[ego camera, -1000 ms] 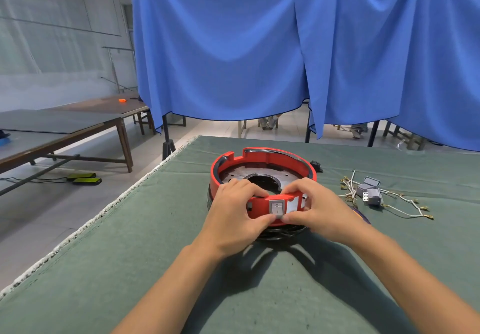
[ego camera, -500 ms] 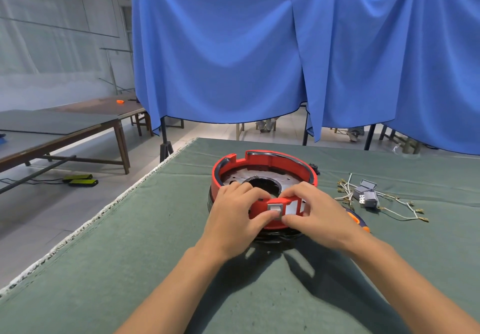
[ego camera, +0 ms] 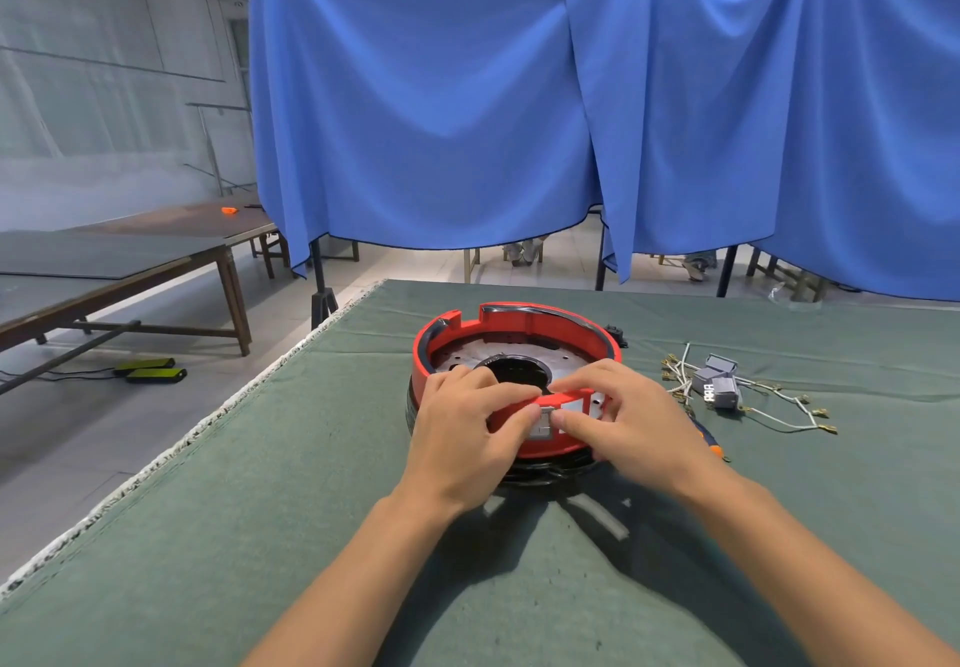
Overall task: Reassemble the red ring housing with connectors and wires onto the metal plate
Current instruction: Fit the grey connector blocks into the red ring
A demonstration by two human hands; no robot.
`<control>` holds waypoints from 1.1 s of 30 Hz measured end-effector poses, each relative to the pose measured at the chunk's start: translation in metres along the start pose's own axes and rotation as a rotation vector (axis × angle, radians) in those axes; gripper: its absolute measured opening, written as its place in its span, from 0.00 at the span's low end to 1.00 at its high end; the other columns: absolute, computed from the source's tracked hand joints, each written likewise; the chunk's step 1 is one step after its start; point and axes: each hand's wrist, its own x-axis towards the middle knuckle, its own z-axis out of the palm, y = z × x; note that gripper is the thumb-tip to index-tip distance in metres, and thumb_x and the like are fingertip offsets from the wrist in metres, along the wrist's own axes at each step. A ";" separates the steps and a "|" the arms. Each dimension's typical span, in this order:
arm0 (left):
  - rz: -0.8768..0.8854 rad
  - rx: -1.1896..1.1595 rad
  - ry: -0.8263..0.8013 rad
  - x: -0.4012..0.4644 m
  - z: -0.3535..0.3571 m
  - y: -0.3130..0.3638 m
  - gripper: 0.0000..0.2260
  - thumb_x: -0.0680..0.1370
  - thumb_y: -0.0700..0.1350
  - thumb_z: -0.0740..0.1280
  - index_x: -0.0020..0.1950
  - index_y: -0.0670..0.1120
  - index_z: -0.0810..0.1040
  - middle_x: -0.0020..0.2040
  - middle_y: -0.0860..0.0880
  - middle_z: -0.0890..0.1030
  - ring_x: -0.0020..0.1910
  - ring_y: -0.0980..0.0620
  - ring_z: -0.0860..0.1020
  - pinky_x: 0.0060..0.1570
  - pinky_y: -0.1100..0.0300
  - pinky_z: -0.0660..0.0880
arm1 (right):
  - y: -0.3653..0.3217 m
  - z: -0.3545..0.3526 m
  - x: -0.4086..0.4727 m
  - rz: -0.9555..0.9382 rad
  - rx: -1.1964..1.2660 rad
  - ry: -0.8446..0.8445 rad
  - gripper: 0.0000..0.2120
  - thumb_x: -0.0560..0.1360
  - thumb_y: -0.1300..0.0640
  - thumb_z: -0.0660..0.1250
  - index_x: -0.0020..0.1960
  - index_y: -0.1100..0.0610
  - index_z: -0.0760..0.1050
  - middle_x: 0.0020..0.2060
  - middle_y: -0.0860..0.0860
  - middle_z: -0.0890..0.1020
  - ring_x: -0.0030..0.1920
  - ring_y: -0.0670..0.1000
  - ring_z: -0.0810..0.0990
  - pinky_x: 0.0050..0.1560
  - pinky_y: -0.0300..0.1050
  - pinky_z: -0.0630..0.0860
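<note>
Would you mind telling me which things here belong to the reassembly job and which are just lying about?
Part of the job:
red ring housing
metal plate
grey connector, pinched by left hand and right hand
loose connectors and wires

Lying about:
orange-handled tool
yellow-green pedals
blue curtain

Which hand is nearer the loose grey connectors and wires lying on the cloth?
Right. The right hand grips the red ring housing on its near side, next to the grey connectors. The left hand grips the ring's far side from them.
</note>
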 end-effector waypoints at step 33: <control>0.021 0.436 0.061 0.018 0.061 0.032 0.16 0.75 0.53 0.59 0.38 0.46 0.81 0.33 0.49 0.81 0.34 0.46 0.78 0.39 0.52 0.69 | 0.109 -0.054 -0.015 0.623 -0.299 0.384 0.20 0.75 0.60 0.61 0.66 0.50 0.70 0.66 0.50 0.71 0.64 0.55 0.68 0.56 0.50 0.69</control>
